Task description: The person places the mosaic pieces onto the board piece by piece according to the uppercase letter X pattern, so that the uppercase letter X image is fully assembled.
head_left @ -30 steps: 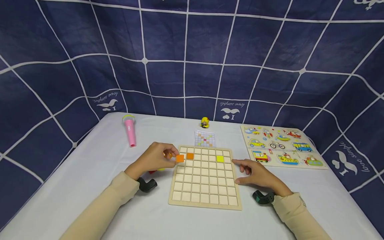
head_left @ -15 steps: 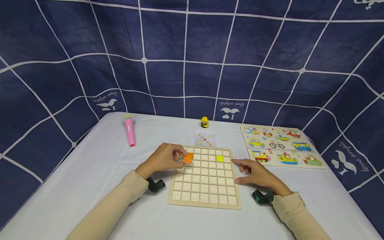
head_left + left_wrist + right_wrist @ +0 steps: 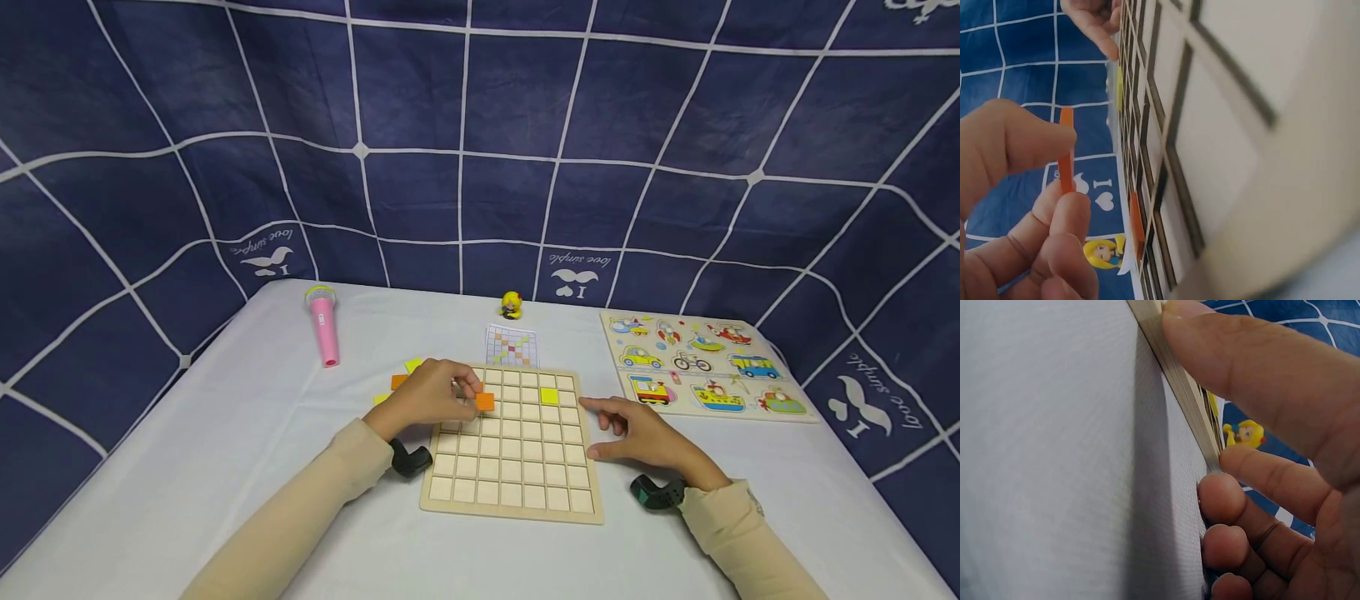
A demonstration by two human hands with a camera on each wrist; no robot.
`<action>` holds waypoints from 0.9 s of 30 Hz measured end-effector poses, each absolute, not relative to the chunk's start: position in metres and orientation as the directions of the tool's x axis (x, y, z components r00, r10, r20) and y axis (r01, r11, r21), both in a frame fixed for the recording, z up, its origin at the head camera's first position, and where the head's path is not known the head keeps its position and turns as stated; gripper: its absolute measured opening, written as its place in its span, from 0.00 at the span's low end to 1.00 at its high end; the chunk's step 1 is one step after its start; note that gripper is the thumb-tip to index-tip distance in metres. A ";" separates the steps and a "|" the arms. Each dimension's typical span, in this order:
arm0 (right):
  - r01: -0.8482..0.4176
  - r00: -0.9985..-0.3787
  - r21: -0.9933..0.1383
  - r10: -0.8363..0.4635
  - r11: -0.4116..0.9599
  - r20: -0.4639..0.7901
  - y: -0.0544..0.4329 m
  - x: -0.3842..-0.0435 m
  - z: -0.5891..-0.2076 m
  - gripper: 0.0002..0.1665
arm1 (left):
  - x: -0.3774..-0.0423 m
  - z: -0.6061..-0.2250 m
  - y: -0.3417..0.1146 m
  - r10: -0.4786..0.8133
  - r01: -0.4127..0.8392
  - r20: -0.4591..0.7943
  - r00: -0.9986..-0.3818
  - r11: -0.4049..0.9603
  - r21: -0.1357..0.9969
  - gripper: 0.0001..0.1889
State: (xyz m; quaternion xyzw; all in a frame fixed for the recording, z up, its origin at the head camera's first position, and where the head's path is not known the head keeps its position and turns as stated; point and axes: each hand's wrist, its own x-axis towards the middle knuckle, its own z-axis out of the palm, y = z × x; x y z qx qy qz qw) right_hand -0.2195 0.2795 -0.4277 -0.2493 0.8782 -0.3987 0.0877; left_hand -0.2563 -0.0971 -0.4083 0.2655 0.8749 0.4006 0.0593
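Observation:
My left hand (image 3: 431,393) pinches a small orange square tile (image 3: 485,402) between thumb and fingertips, above the upper left of the wooden grid board (image 3: 512,510). In the left wrist view the held tile (image 3: 1066,150) stands edge-on, apart from the board's surface. A second orange tile (image 3: 1136,225) sits in a cell there; from the head view my left hand mostly hides it. A yellow tile (image 3: 550,396) lies in a cell at the upper right. My right hand (image 3: 637,432) rests beside the board, thumb and index fingertip touching its right edge, the other fingers loosely curled.
Loose yellow and orange tiles (image 3: 399,381) lie left of the board, partly behind my left hand. Beyond the board are a printed grid card (image 3: 512,346) and a yellow-haired figurine (image 3: 512,306). A pink microphone (image 3: 325,329) lies left, a vehicle puzzle board (image 3: 705,367) right.
My left hand has moved right over the board with the orange tile, uncovering loose tiles on its left. My right hand has stayed at the board's edge.

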 end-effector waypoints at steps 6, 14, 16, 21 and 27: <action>-0.365 -0.860 -0.748 -0.508 0.554 0.043 0.279 -0.219 -0.428 0.45 | -0.260 -0.406 -0.090 0.508 0.416 0.063 -0.859 0.622 0.663 0.09; -0.361 -0.863 -0.744 -0.504 0.562 0.038 0.279 -0.219 -0.428 0.45 | -0.263 -0.403 -0.081 0.473 0.381 -0.002 -0.881 0.713 0.588 0.09; -0.361 -0.863 -0.744 -0.505 0.562 0.037 0.278 -0.219 -0.428 0.45 | -0.263 -0.403 -0.080 0.469 0.376 -0.010 -0.883 0.720 0.583 0.10; -0.361 -0.862 -0.745 -0.505 0.562 0.037 0.279 -0.219 -0.427 0.45 | -0.265 -0.402 -0.079 0.469 0.372 -0.031 -0.882 0.735 0.566 0.09; -0.367 -0.860 -0.744 -0.509 0.558 0.043 0.279 -0.220 -0.427 0.45 | -0.267 -0.401 -0.079 0.484 0.379 -0.045 -0.874 0.736 0.561 0.09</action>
